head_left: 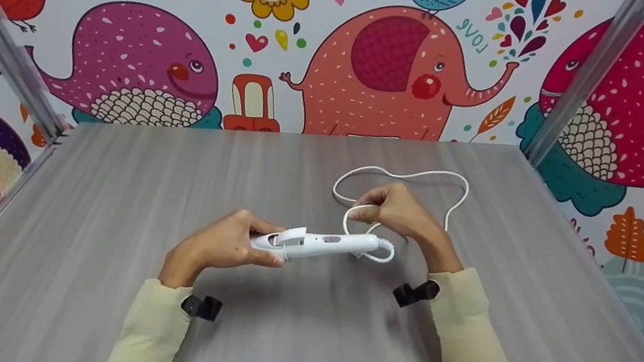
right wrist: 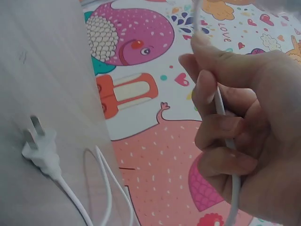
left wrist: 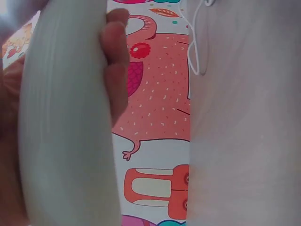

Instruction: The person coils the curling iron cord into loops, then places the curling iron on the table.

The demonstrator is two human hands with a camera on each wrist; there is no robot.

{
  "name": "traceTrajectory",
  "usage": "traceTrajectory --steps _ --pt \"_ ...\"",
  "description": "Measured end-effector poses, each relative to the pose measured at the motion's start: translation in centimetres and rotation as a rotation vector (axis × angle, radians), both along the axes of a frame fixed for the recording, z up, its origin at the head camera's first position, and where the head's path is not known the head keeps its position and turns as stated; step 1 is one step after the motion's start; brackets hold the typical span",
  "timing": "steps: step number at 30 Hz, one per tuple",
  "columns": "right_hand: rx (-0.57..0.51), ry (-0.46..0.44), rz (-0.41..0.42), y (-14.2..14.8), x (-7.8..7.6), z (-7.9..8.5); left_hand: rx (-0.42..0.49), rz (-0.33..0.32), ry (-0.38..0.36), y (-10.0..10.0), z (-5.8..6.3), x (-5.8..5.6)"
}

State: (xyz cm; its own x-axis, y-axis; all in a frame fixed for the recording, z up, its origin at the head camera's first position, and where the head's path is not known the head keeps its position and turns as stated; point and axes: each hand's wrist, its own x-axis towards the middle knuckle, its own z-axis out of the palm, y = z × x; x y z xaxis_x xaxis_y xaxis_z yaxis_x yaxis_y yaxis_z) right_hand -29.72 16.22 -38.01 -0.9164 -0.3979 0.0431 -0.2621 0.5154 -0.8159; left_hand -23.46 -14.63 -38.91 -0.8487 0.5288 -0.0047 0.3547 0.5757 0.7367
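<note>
My left hand grips a white curling iron near its lever end, thumb on the near side. The iron is held above the table, its cord end towards the right; its smooth pale body fills the left side of the left wrist view. Between thumb and fingers, my right hand pinches the white cord, which loops by the handle's end. In the right wrist view the cord runs along my curled fingers. A white two-pin plug shows there over the tabletop.
The grey wood-grain table lies beneath both hands. More cord loops across it behind my right hand. Printed panels with cartoon animals stand at the back and sides, with metal posts at the corners.
</note>
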Motion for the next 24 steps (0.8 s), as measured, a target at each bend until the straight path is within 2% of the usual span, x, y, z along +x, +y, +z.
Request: traceTrajectory --steps 5,11,17,24 --pt "0.042 0.069 -0.108 -0.1 0.5 0.7 -0.102 0.062 0.005 0.6 -0.8 -0.3" --pt "0.057 0.211 -0.208 -0.8 1.3 1.6 -0.112 0.153 -0.011 0.8 -1.3 -0.8" --pt "0.039 0.247 -0.163 -1.6 2.1 2.4 -0.107 0.275 0.030 1.0 -1.4 -1.2" --pt "-0.115 0.160 -0.115 -1.1 2.6 3.0 0.051 0.382 0.081 0.8 -1.4 -1.7"
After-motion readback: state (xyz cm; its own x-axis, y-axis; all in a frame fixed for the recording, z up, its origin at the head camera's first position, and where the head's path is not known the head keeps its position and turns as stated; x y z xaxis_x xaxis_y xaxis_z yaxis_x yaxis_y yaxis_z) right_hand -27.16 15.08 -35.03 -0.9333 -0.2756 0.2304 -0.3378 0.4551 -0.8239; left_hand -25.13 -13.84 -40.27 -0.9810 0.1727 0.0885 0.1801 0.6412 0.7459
